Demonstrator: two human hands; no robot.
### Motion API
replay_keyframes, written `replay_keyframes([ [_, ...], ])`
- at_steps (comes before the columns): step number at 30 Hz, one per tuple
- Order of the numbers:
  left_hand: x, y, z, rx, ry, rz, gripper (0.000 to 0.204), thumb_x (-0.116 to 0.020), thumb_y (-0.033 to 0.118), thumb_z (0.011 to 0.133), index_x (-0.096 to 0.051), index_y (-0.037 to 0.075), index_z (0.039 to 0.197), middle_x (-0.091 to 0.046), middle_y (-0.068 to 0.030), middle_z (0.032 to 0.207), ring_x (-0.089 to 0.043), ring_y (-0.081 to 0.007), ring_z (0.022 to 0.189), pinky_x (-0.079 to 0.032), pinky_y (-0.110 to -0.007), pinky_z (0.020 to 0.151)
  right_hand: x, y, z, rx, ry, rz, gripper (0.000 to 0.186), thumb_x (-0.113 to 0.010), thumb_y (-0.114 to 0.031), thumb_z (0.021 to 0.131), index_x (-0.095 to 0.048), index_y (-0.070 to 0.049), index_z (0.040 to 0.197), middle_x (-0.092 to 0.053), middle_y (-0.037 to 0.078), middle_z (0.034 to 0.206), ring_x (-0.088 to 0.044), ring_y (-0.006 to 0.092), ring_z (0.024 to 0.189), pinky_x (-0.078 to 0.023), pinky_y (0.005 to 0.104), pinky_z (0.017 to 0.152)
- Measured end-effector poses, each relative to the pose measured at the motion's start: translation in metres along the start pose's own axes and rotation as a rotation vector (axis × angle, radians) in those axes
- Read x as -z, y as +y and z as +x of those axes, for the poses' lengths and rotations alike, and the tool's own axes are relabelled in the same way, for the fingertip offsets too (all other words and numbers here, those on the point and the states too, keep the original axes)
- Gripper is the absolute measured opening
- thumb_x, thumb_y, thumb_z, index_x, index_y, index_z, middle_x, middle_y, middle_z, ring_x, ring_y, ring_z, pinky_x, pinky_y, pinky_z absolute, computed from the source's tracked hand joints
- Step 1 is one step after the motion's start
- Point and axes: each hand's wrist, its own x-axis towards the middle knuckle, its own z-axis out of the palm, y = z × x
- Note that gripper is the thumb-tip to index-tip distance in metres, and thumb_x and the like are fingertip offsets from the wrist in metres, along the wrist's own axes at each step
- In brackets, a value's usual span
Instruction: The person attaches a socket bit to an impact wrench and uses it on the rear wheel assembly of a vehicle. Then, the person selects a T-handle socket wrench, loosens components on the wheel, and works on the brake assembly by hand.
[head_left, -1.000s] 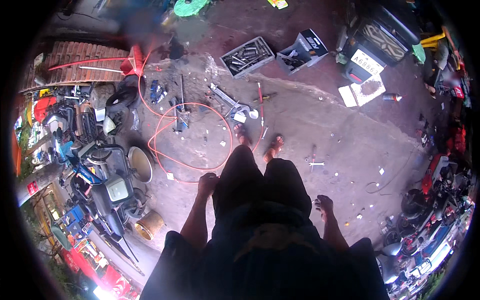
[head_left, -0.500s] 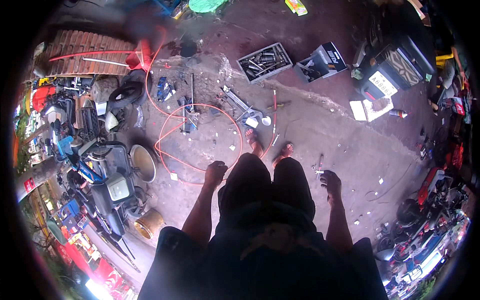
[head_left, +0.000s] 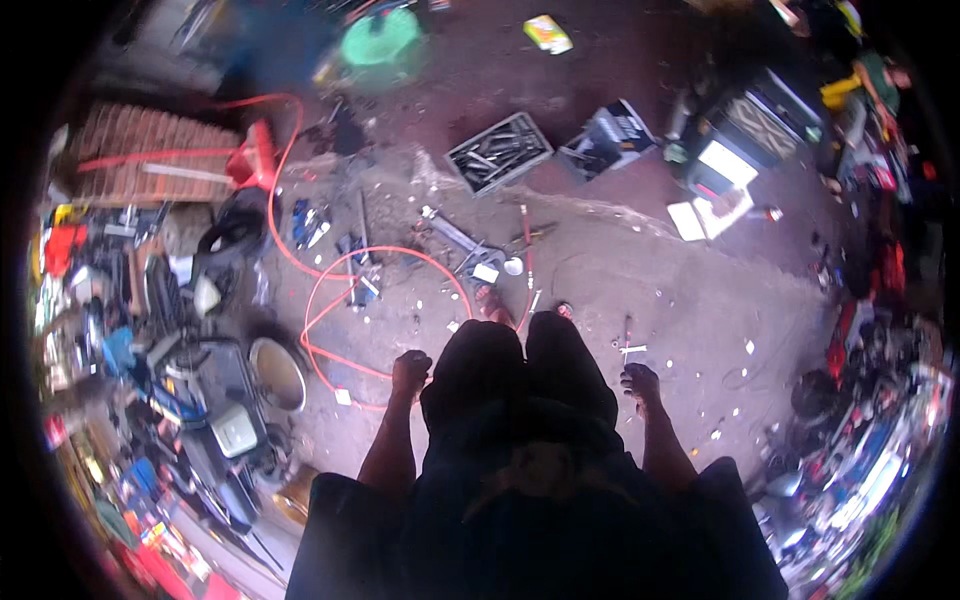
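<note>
My left hand (head_left: pixel 411 370) hangs beside my left thigh with its fingers curled into a loose fist; nothing sticks out of it. My right hand (head_left: pixel 640 382) hangs by my right thigh, its fingers slightly bent and apart, with no object visible in it. Just beyond its fingertips in the picture, a T-shaped metal tool (head_left: pixel 632 349) appears to lie on the floor. A red hose (head_left: pixel 355 248) loops over the ground ahead and to the left of my feet. A white cup (head_left: pixel 514 267) stands near a long metal tool (head_left: pixel 450 231).
A grey tray of metal sockets (head_left: pixel 500 178) and an open box (head_left: pixel 583 160) sit ahead. A dark case (head_left: pixel 735 130) stands at the far right. Motorcycle parts (head_left: pixel 215 400) and a round basin (head_left: pixel 277 374) crowd the left, with more machines (head_left: pixel 830 400) along the right.
The view has shifted, so the tray, box and case sit lower and further left. Both hands still hang by my thighs, slightly further left in the picture.
</note>
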Motion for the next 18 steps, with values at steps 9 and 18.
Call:
replay_keyframes([
  [9,0.01,-0.065,0.028,0.61,-0.109,-1.193,0.01,-0.059,0.009,0.076,-0.062,0.002,0.083,-0.06,-0.007,0.071,-0.055,-0.0125,0.051,-0.043,-0.024,0.04,-0.042,0.005,-0.028,0.385,0.078,-0.177,0.018,-0.054,-0.012,0.083,-0.062,-0.008,0.099,-0.063,0.002,0.086,-0.058,0.0126,0.077,-0.047,0.0264,0.063],
  [18,0.04,-0.058,0.133,-0.814,0.002,0.105,0.01,-0.064,0.004,0.069,-0.057,0.009,0.075,-0.053,0.0001,0.064,-0.053,-0.0157,0.049,-0.041,-0.025,0.04,-0.021,0.082,-0.07,0.107,0.205,-0.382,0.026,-0.058,-0.016,0.077,-0.064,-0.008,0.101,-0.063,0.009,0.104,-0.058,0.0267,0.1,-0.049,0.0366,0.081],
])
